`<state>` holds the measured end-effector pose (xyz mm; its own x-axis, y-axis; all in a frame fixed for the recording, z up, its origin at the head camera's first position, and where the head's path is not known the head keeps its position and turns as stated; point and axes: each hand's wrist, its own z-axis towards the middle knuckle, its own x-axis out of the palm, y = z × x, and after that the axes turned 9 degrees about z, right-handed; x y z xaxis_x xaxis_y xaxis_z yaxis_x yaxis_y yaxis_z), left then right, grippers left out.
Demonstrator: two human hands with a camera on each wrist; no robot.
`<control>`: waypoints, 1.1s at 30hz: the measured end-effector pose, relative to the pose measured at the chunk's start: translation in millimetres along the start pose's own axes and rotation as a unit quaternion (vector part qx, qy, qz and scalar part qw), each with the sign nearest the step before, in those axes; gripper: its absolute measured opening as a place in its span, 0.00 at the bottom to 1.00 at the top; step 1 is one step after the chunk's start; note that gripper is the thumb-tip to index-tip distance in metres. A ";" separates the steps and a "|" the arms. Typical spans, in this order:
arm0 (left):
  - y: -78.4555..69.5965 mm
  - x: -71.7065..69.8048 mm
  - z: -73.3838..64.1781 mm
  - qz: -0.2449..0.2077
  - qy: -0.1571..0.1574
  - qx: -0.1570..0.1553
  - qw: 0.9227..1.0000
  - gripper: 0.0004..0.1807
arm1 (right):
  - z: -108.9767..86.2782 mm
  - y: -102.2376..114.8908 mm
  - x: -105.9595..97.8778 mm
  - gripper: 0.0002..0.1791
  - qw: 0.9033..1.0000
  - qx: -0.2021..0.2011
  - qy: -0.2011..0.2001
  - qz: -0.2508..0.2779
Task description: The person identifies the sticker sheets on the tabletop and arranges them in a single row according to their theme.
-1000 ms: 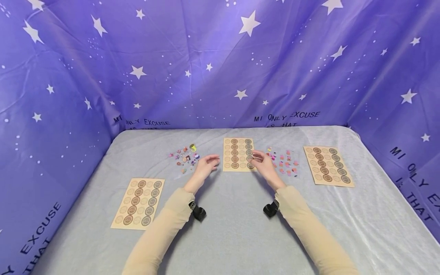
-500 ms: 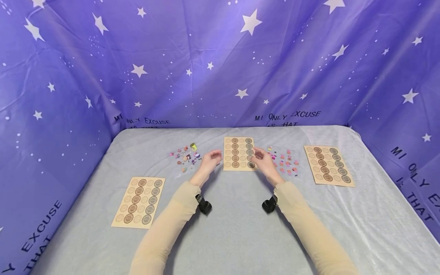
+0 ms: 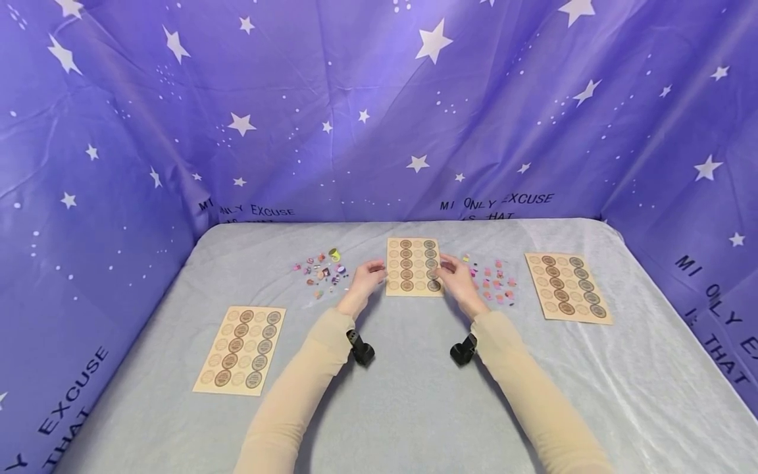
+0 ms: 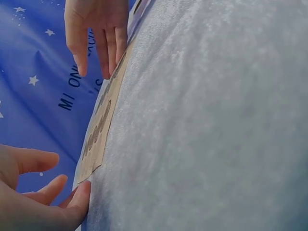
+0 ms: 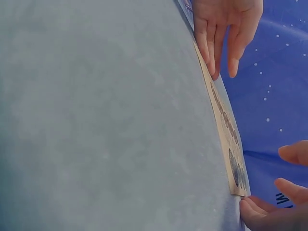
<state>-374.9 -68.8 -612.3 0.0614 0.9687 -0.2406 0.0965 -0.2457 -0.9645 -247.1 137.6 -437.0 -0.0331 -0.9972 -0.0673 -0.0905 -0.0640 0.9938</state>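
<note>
A kraft-paper sheet of round stickers [image 3: 412, 266] lies flat at the far middle of the table, between both hands. My left hand [image 3: 364, 284] is at its left edge, fingertips touching or very close to it, thumb held apart from the fingers. On the other side my right hand [image 3: 458, 284] has its fingers at the right edge, thumb also apart. In the left wrist view the sheet [image 4: 98, 137] is seen nearly edge-on, with the left hand's fingertips [image 4: 83, 192] by its near corner. The right wrist view shows the right fingertips [image 5: 246, 209] just below the sheet's corner.
Similar sticker sheets lie at the front left [image 3: 239, 351] and at the right [image 3: 568, 288]. Small colourful stickers on clear film sit left [image 3: 322, 273] and right [image 3: 499, 282] of the hands. A purple star-printed curtain [image 3: 379, 112] encloses the grey cloth-covered table [image 3: 408, 408].
My left hand has moved right, from beside the small stickers to the left edge of the middle sheet. The right hand has shifted only slightly. The sheets stay in place.
</note>
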 end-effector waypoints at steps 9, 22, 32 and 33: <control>117.6 25.4 104.1 0.020 0.005 -0.008 1.000 0.27 | -0.1 -3.4 -0.1 0.28 1.000 -0.001 0.003 0.013; -9.0 7.3 -3.4 -0.124 0.006 -0.047 0.991 0.28 | 3.3 -2.7 -6.5 0.29 1.000 0.027 -0.009 0.011; -30.7 6.6 -20.4 -0.157 -0.041 -0.094 0.982 0.26 | 4.0 -2.4 -5.5 0.29 0.994 0.068 -0.053 0.063; -37.5 5.0 -27.2 -0.156 -0.040 -0.092 0.983 0.26 | 3.7 -1.9 -5.7 0.29 0.993 0.073 -0.054 0.074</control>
<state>-351.2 -55.7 -574.4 -0.0769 0.9958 0.0498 0.2774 0.0694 -0.9582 -250.3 143.5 -438.8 -0.1621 -0.9849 0.0611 -0.2202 0.0964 0.9707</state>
